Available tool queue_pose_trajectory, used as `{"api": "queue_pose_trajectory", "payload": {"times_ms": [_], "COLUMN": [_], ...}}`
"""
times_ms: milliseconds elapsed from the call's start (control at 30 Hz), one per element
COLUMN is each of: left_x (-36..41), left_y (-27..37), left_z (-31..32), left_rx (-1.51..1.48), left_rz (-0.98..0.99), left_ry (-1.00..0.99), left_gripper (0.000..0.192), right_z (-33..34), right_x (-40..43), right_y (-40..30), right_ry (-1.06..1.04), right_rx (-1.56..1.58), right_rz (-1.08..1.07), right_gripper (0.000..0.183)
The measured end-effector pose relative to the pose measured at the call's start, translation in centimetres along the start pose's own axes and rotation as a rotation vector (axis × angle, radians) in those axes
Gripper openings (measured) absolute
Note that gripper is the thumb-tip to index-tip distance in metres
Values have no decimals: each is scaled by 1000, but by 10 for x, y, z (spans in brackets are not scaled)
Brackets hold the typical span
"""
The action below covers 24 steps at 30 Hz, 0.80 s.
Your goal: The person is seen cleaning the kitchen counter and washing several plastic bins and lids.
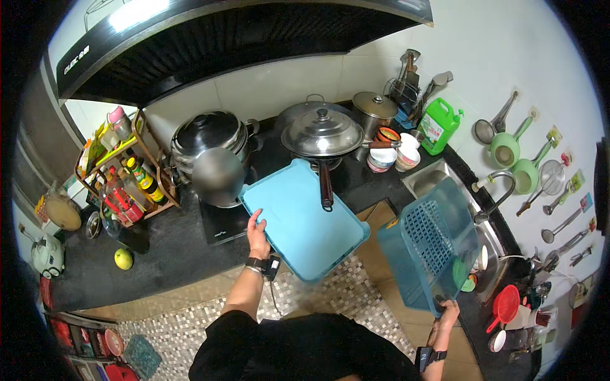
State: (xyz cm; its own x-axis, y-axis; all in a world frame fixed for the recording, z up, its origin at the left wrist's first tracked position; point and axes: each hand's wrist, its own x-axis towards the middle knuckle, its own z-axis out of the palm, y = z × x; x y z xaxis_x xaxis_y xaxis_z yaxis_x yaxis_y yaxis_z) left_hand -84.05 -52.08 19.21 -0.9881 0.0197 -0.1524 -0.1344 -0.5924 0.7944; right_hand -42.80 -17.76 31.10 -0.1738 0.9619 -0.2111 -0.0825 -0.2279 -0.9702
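My left hand (258, 238) grips the near left edge of a light blue plastic tray or lid (310, 224), its thumb on the upper face. The tray hangs tilted over the counter's front edge, just under the dark handle of a lidded wok (323, 133). On the right, my right hand (447, 314) holds the lower rim of a translucent teal plastic basket (410, 266) with a grid of holes in its base. The basket is tipped on its side in front of the sink (429, 178) and hides part of it.
A large steamer pot (209, 133) stands on the left of the cooktop. Stacked bowls (382, 158) and a green detergent jug (436, 126) are behind the sink. A bottle rack (128, 171) and a yellow-green fruit (123, 258) stand left. The range hood (238, 52) overhangs the stove.
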Motion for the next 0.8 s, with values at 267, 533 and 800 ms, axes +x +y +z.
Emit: {"api": "queue_pose_trajectory", "payload": {"times_ms": [267,533,800], "left_x": [19,18,2], "left_y": [-36,-4,15], "left_z": [7,38,8], "left_rx": [1254,1184,736], "left_rz": [188,-156,-230], "left_ry": [-107,-279,-221], "left_gripper": [78,83,67], "right_z": [-13,-17,-23], "right_x": [14,30,68], "right_y": [11,17,2], "right_ry": [-17,-64,-120], "right_rx": [-76,-87,-192], "right_rz": [-44,-49,-106], "right_gripper": [18,27,23]}}
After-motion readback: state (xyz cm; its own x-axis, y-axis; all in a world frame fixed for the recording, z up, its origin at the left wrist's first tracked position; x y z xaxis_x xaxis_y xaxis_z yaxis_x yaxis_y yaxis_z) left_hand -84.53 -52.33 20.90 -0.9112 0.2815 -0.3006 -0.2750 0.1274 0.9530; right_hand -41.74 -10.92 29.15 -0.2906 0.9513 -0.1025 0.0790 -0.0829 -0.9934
